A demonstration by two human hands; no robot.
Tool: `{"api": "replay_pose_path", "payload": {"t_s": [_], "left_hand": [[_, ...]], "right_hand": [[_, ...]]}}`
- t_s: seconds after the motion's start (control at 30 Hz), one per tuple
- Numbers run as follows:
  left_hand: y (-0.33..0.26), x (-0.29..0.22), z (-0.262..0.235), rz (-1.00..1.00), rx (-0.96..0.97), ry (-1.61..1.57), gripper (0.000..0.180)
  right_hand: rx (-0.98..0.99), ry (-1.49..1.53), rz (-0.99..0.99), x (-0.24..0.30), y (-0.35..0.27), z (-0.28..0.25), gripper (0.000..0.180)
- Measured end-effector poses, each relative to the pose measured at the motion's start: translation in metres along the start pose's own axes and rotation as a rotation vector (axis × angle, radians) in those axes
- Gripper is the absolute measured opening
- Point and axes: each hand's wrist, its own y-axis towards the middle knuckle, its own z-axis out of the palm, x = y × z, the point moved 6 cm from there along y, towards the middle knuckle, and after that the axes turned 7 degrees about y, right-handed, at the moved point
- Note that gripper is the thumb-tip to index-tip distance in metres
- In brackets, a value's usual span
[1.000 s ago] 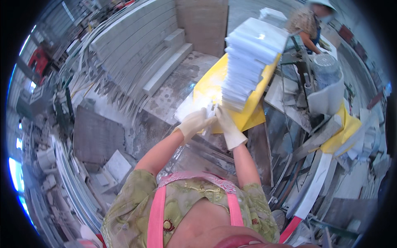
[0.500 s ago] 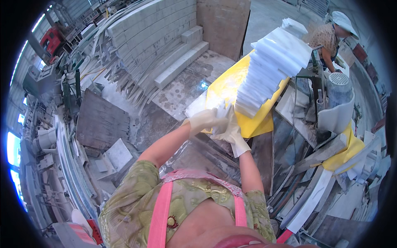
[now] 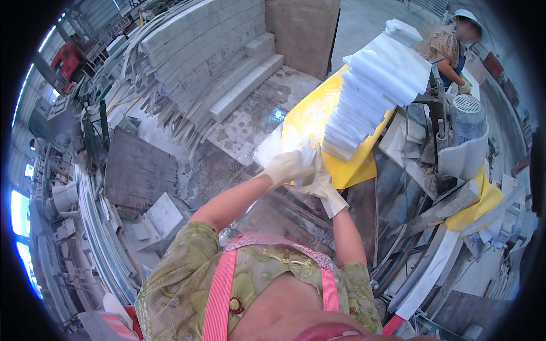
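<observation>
Gripped a small white tile piece (image 3: 307, 154) between gloved left hand (image 3: 286, 166) and gloved right hand (image 3: 320, 183), both closed on it, just beside tall leaning stack of white tiles (image 3: 372, 94) on yellow sheet (image 3: 310, 116).

No packages, labels, signs, screens visible

Background: pale stone blocks (image 3: 199, 51) stacked in stepped rows, upper left. Brown upright slab (image 3: 301, 31) behind them. Dark grey slab (image 3: 136, 170) lying flat at left. Grey perforated drum (image 3: 467, 113) on the right. Second person (image 3: 449, 45) in a hat, top right.
</observation>
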Motion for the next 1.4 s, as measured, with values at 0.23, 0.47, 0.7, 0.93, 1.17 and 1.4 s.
{"api": "replay_pose_path", "payload": {"t_s": [0.23, 0.47, 0.7, 0.93, 1.17, 1.4], "left_hand": [[0.001, 0.001, -0.010, 0.039, 0.042, -0.038, 0.064], [-0.003, 0.028, 0.009, 0.233, 0.074, 0.145, 0.067], [-0.005, 0.019, -0.008, 0.057, 0.021, -0.241, 0.074], [-0.012, 0.015, -0.004, 0.028, 0.095, -0.032, 0.080], [-0.004, 0.015, 0.000, 0.055, 0.137, -0.026, 0.080], [-0.011, 0.012, -0.003, 0.201, -0.051, 0.191, 0.069]], "right_hand": [[-0.108, -0.179, -0.008, 0.002, 0.001, 0.003, 0.147], [-0.242, -0.352, -0.010, -0.011, -0.010, 0.027, 0.145], [-0.107, -0.476, 0.144, -0.014, -0.013, 0.027, 0.153], [-0.117, -0.529, 0.180, -0.002, -0.020, 0.024, 0.151], [-0.145, -0.451, 0.142, -0.011, -0.017, 0.023, 0.152], [-0.254, -0.313, -0.029, -0.013, -0.015, 0.023, 0.140]]}}
